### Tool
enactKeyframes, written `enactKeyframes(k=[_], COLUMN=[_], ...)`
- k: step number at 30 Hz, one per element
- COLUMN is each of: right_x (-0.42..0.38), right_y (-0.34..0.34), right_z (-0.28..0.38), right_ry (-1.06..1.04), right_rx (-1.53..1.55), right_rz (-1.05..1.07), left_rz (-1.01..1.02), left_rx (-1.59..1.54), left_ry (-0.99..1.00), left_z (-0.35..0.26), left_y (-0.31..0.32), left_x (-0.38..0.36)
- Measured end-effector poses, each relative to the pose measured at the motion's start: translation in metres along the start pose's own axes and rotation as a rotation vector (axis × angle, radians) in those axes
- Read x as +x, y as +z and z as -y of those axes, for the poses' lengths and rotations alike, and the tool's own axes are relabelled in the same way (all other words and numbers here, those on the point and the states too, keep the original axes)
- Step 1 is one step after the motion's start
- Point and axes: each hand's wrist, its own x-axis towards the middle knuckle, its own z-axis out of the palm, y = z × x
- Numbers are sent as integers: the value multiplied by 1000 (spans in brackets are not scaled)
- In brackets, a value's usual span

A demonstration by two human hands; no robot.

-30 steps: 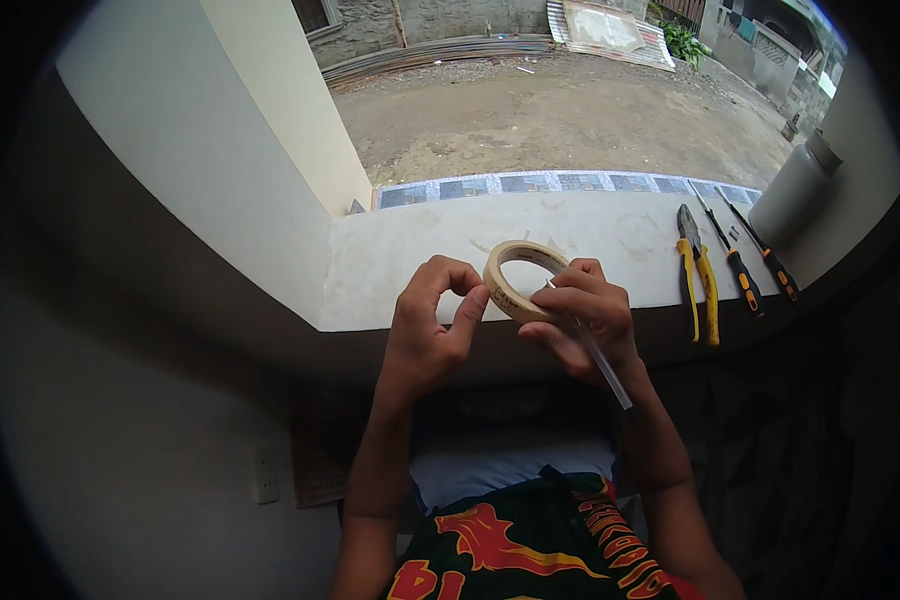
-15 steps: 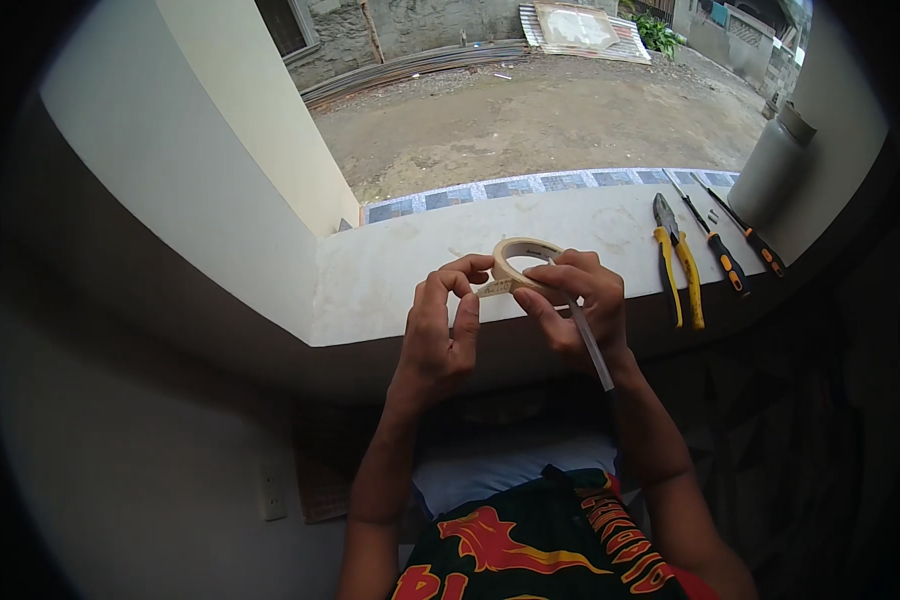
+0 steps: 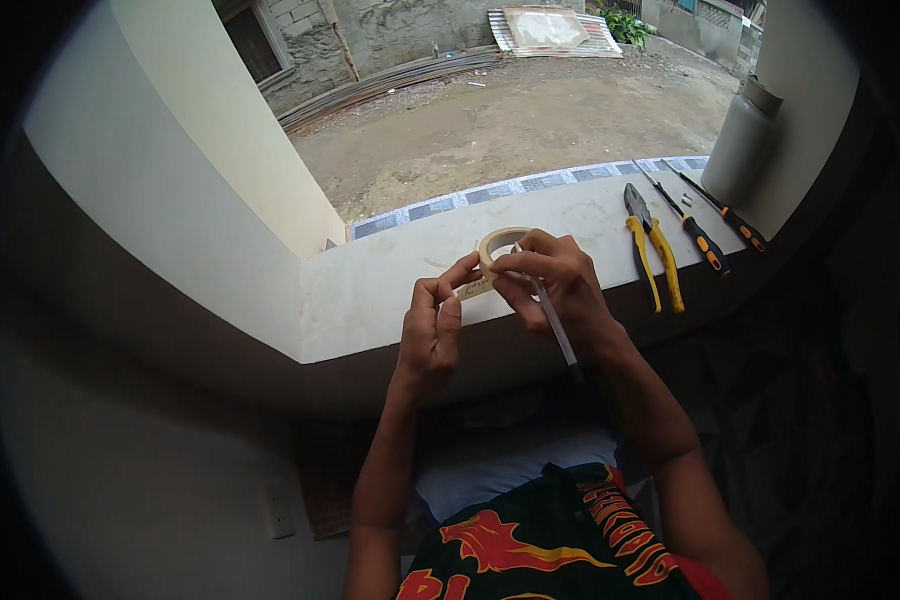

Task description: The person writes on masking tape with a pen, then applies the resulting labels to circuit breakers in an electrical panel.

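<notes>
A roll of cream masking tape [image 3: 492, 243] is held upright-tilted above the sill, in the fingers of my right hand [image 3: 560, 283]. The same hand also has a thin translucent stick [image 3: 558, 325] that points down toward me. My left hand [image 3: 436, 322] pinches the loose end of the tape [image 3: 475, 288], which runs a short way out from the roll. Faint marks show on that strip, too small to read. The right fingertips cover part of the roll.
On the white sill [image 3: 370, 300] lie yellow-handled pliers [image 3: 654, 255] and two screwdrivers [image 3: 705, 245] [image 3: 740, 225], with small metal bits [image 3: 686, 200] between them. A grey bottle [image 3: 742, 140] stands at the right wall.
The view has shifted, so the sill and tools sit further left in it. Both hands still hold the tape, and slightly more of its loose strip shows.
</notes>
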Motion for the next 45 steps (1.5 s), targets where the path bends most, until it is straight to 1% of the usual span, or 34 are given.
enactKeyframes(k=[6, 8, 11, 13, 16, 19, 22, 23, 25, 26, 27, 29, 30, 33, 36, 38, 40, 43, 45], right_x=[6, 7, 10, 11, 15, 19, 23, 24, 29, 31, 32, 33, 34, 36, 38, 38, 38, 36, 33], right_y=[2, -1, -6, -8, -9, -9, -10, -11, -14, -15, -16, -13, -11, -9, -11, -11, -11, -6, 0], right_z=[-9, -12, -13, -11, -11, -8, -5, -5, -5, -5, -6, -6, -5, -3, 1, -1, 0, -3, -7], right_ry=[-61, 26, -26, -8, 14, 39, 72, 84, 99, 112, 114, 73, 67, 34, 47, 36, 24, -11, -34], right_rx=[-32, 101, 78, 48, 20, 16, -12, -35, -60, -87, -87, -98, -94, -68, -55, -48, -38, -9, 9], right_rz=[-20, 86, 101, 108, 111, 102, 113, 128, 118, 108, 104, 157, 163, 162, 130, 186, 171, 126, 92], left_rz=[19, 21, 27, 39, 53, 12, -87, -86, -301, -369, -365, -124, -91, -12, 14, 9, -2, -28, -70], left_rx=[0, -37, -78, -81, -71, -123, 5, 6, 59, 68, 69, 344, 367, 381, 467, 468, 472, 567, 618], left_ry=[9, -4, -36, -52, -4, 8, 11, 11, -45, -46, -45, -2, -53, -43, -50, -40, -33, 10, 89], left_z=[5, 9, 7, 6, 7, 8, 14, 14, 11, 11, 6, -5, -15, -26, -24, -21, -23, -26, -22], left_y=[0, -1, -1, 0, 1, 2, -2, -6, -16, -21, -21, -23, -17, -7, -9, -11, -10, -7, -6], left_x=[4, 4, 3, 4, 6, 9, 12, 12, 12, 14, 18, 27, 33, 49, 55, 57, 57, 57, 56])
